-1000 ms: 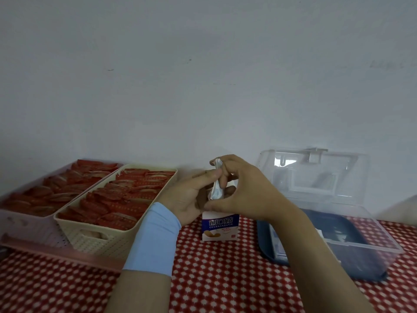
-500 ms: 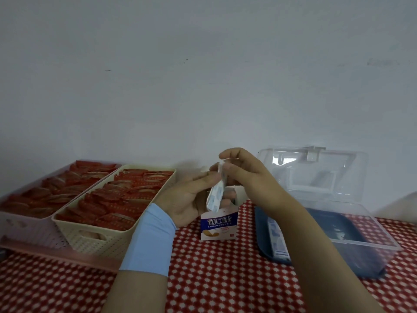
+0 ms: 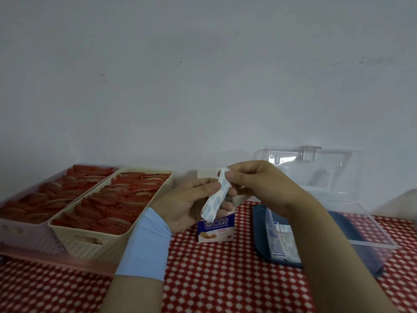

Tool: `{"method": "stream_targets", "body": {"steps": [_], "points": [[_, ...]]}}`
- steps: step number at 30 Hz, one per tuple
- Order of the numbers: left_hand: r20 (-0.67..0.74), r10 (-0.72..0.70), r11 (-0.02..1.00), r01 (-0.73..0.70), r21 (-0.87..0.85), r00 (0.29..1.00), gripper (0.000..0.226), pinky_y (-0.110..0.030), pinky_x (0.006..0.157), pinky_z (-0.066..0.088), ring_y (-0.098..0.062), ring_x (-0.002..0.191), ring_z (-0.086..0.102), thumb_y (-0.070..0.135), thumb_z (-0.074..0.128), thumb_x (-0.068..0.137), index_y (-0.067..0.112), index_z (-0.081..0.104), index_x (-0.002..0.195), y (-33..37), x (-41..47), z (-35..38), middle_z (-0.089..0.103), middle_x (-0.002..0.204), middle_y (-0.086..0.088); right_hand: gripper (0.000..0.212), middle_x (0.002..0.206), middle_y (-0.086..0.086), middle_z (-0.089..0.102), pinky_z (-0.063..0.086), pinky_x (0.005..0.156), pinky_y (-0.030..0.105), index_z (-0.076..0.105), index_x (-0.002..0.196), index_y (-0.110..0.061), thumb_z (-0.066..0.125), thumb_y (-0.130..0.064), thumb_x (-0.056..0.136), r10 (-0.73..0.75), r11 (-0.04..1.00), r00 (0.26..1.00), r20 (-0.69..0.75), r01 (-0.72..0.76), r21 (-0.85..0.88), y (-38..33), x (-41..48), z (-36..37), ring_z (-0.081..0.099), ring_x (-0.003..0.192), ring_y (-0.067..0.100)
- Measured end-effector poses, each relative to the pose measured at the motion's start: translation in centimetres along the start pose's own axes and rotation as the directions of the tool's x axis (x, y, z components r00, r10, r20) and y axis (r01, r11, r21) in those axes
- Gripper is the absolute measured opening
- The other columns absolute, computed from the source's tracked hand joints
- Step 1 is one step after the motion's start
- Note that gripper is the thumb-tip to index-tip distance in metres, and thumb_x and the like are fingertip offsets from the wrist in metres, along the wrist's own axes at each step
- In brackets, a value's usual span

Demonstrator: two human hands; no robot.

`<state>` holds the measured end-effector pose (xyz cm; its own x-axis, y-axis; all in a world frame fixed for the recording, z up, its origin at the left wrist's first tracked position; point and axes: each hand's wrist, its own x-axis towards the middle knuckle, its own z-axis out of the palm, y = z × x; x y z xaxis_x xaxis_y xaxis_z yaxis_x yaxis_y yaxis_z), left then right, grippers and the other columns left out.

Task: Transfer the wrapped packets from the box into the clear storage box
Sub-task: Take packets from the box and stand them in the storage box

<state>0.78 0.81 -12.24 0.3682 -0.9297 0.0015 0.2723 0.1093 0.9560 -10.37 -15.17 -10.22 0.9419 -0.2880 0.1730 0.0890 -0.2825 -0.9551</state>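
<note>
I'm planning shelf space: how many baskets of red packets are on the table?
2: a pink basket at the far left and a cream basket right beside it. More may sit off-frame.

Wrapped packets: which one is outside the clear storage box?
The packet pinched by the right hand, above the carton; the other packets lie inside the storage box.

The tablecloth [image 3: 225,279] is red with a regular pattern of small white spots. The packet [image 3: 215,199] is white with pale blue print, like the stacked packets [image 3: 282,243] in the clear storage box [image 3: 381,230], whose tray [image 3: 259,222] is dark blue. The small box [image 3: 215,230] is white with a blue band. The cream basket [image 3: 108,242] and the pink basket [image 3: 22,231] hold red wrappers [image 3: 117,199]. The wristband [image 3: 146,245] is light blue, the wall [image 3: 203,75] pale grey
</note>
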Motion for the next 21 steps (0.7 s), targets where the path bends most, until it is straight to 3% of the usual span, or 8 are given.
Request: {"method": "stream_targets", "body": {"steps": [3,7,12,16,18,21], "points": [[0.01,-0.002,1.0,0.002,0.018,1.0,0.035,-0.027,0.061,0.06,-0.019,0.07,0.072,0.021,0.055,0.083,0.003,0.063,0.113,0.17,-0.1,0.03,0.075,0.095,-0.013,0.02,0.094,0.002,0.078,0.057,0.078,0.023,0.078,0.107,-0.016,0.061,-0.019,0.096,-0.024,1.0,1.0,-0.009,0.025,0.013,-0.18,0.0,-0.01,0.069,0.087,0.016],[-0.029,0.023,1.0,-0.024,-0.014,0.999,0.034,-0.027,0.057,0.059,-0.019,0.069,0.072,0.021,0.057,0.081,0.006,0.065,0.11,0.2,-0.09,-0.13,0.075,0.094,-0.013,0.026,0.101,0.006,0.077,0.056,0.089,0.032,0.077,0.11,-0.02,0.054,-0.027,0.1,-0.03,1.0,0.999,0.01,0.03,0.002,-0.24,0.1,0.21,0.065,0.091,0.02],[-0.019,0.01,0.997,-0.011,-0.073,1.0,0.035,-0.029,0.059,0.059,-0.02,0.069,0.07,0.021,0.057,0.084,0.006,0.063,0.114,0.06,-0.13,-0.07,0.073,0.091,-0.012,0.019,0.085,-0.001,0.075,0.054,0.083,0.032,0.076,0.099,-0.015,0.058,-0.022,0.098,-0.037,0.996,0.996,-0.075,0.043,0.081,-0.21,0.29,0.31,0.065,0.078,0.014],[0.002,0.035,0.988,-0.035,-0.15,0.999,0.05,-0.03,0.058,0.059,-0.022,0.068,0.07,0.024,0.08,0.078,0.0,0.061,0.117,-0.22,0.15,-0.27,0.071,0.09,-0.014,0.015,0.082,0.0,0.073,0.052,0.084,0.035,0.073,0.092,-0.013,0.061,-0.02,0.096,-0.042,0.995,0.999,-0.022,0.044,0.094,-0.24,0.25,0.23,0.065,0.077,0.015],[-0.031,0.039,0.989,-0.043,-0.138,0.999,0.034,-0.029,0.056,0.059,-0.021,0.065,0.07,0.019,0.066,0.086,0.001,0.061,0.115,-0.25,0.13,-0.18,0.072,0.087,-0.013,0.014,0.083,-0.001,0.073,0.052,0.083,0.033,0.074,0.092,-0.014,0.061,-0.019,0.096,-0.043,0.995,0.999,-0.028,0.046,0.09,-0.33,0.27,0.25,0.065,0.075,0.015],[-0.053,0.04,0.988,-0.047,-0.149,0.998,0.033,-0.028,0.054,0.059,-0.02,0.063,0.07,0.016,0.054,0.084,0.001,0.063,0.112,-0.19,0.1,-0.01,0.072,0.086,-0.013,0.018,0.088,-0.002,0.075,0.054,0.08,0.027,0.076,0.103,-0.017,0.062,-0.025,0.095,-0.056,0.992,0.997,-0.054,0.061,0.112,-0.45,0.21,0.43,0.066,0.075,0.011]]}}
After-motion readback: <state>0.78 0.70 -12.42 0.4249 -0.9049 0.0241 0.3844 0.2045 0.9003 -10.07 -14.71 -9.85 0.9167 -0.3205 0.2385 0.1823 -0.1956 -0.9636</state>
